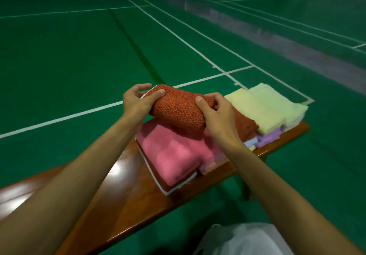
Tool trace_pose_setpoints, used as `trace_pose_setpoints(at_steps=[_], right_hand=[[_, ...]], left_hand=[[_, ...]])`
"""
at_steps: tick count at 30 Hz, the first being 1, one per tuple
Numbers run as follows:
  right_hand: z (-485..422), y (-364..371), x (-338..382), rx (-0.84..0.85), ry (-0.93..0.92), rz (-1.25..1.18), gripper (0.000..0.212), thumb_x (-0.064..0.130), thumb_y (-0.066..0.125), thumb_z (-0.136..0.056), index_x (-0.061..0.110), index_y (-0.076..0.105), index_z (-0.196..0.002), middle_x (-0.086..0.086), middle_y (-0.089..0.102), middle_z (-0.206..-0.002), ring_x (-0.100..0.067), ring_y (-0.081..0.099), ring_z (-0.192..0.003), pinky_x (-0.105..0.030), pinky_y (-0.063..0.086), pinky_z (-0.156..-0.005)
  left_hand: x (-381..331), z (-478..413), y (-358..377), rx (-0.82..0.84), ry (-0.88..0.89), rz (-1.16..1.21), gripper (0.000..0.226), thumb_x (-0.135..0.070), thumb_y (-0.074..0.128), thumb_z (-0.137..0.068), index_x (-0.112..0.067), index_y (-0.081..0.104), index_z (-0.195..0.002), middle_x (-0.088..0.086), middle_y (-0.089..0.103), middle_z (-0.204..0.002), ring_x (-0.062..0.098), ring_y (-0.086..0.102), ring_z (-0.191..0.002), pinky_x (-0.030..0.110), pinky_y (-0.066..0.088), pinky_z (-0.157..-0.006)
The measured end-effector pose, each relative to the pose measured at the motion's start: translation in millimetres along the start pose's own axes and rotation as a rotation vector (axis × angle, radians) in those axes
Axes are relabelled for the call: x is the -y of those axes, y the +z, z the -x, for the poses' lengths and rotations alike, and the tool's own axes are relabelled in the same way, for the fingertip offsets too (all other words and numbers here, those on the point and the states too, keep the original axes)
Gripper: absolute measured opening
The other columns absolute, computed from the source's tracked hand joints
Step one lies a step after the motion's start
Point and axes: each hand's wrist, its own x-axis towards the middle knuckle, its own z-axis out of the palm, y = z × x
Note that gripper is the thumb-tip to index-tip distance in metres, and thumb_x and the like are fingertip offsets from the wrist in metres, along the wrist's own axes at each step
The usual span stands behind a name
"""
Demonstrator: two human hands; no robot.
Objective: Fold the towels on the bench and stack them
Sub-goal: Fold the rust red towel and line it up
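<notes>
The left hand is pinching 1 end of the folded orange towel and the right hand is curling over the other, holding it just above the pink towel on the bench. It's looking soft, light and floppy, so gripping both ends is seeming wisest.

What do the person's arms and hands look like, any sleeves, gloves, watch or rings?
Bare hands: the left hand and right hand wear no gloves or visible rings. The left forearm and right forearm are uncovered to the frame edge, with no sleeves, watch or wristband showing.
</notes>
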Motion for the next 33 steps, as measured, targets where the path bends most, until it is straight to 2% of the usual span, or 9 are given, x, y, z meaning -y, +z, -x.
trace_pose_setpoints(at_steps=[2,6,10,18,23,27,29,31,33], right_hand=[[-16,-26,-8,-0.03,0.015,0.019,0.022,0.04,0.066,-0.096,0.018,0.067,-0.098,0.002,0.068,-0.096,-0.012,0.064,-0.092,-0.033,0.05,-0.08],[-47,-74,-29,-0.123,0.078,0.05,0.016,0.033,0.064,-0.098,0.017,0.066,-0.102,0.006,0.066,-0.097,-0.008,0.061,-0.093,-0.031,0.048,-0.081],[-79,-123,-52,-0.281,0.097,0.057,0.017,0.034,0.068,-0.095,0.017,0.067,-0.095,0.006,0.064,-0.087,-0.011,0.06,-0.086,-0.03,0.046,-0.077],[-126,-200,-98,-0.518,0.211,0.174,0.017,0.033,0.066,-0.097,0.015,0.067,-0.096,0.007,0.064,-0.088,-0.013,0.059,-0.084,-0.027,0.041,-0.075],[-129,-206,-138,-0.609,0.264,0.401,0.024,0.036,0.061,-0.098,0.012,0.062,-0.101,-0.007,0.064,-0.104,-0.026,0.059,-0.099,-0.031,0.038,-0.081],[-127,-198,-147,-0.628,0.278,0.73,0.034,0.042,0.055,-0.095,0.011,0.063,-0.106,-0.013,0.059,-0.115,-0.032,0.051,-0.111,-0.043,0.043,-0.092],[-129,-202,-143,-0.591,0.232,0.836,0.031,0.035,0.054,-0.093,0.011,0.063,-0.11,-0.014,0.058,-0.12,-0.034,0.049,-0.115,-0.048,0.042,-0.095],[-133,-208,-140,-0.463,0.109,0.841,0.029,0.023,0.052,-0.091,0.014,0.059,-0.119,-0.012,0.06,-0.122,-0.033,0.052,-0.114,-0.048,0.043,-0.096],[-137,-210,-133,-0.263,0.019,0.858,0.038,0.022,0.046,-0.094,0.021,0.056,-0.131,-0.01,0.066,-0.122,-0.033,0.058,-0.111,-0.047,0.047,-0.096]], left_hand=[[-1,-10,40,0.04,-0.012,0.005,0.05,-0.019,0.088,-0.079,-0.009,0.067,-0.124,0.011,0.072,-0.109,0.01,0.066,-0.08,0.021,0.054,-0.067],[3,-29,116,0.1,-0.023,0.021,0.051,-0.022,0.093,-0.074,-0.008,0.069,-0.117,0.013,0.073,-0.113,0.018,0.07,-0.094,0.035,0.058,-0.083],[-3,-44,197,0.216,-0.012,0.008,0.041,-0.021,0.092,-0.074,-0.011,0.07,-0.108,0.012,0.074,-0.11,0.016,0.068,-0.089,0.03,0.056,-0.08],[2,-68,337,0.392,0.042,-0.03,0.028,-0.024,0.093,-0.073,-0.02,0.07,-0.089,0.011,0.074,-0.102,0.02,0.068,-0.087,0.04,0.059,-0.085],[34,-65,372,0.442,0.174,-0.282,0.03,-0.038,0.088,-0.08,-0.017,0.074,-0.098,0.004,0.072,-0.099,0.02,0.068,-0.094,0.018,0.05,-0.064],[34,-53,369,0.353,0.589,-0.662,0.035,-0.049,0.067,-0.094,-0.024,0.068,-0.118,0.0,0.071,-0.117,0.024,0.061,-0.113,0.039,0.048,-0.095],[27,-46,365,0.435,0.832,-0.791,0.039,-0.05,0.052,-0.101,-0.026,0.063,-0.131,0.001,0.066,-0.129,0.026,0.053,-0.124,0.044,0.04,-0.104],[25,-41,364,0.619,0.91,-0.891,0.05,-0.054,0.036,-0.103,-0.031,0.059,-0.141,0.0,0.058,-0.145,0.025,0.045,-0.138,0.046,0.033,-0.114],[29,-44,364,0.752,0.831,-0.986,0.054,-0.057,0.027,-0.105,-0.037,0.048,-0.151,0.001,0.041,-0.162,0.027,0.031,-0.152,0.05,0.022,-0.123]])
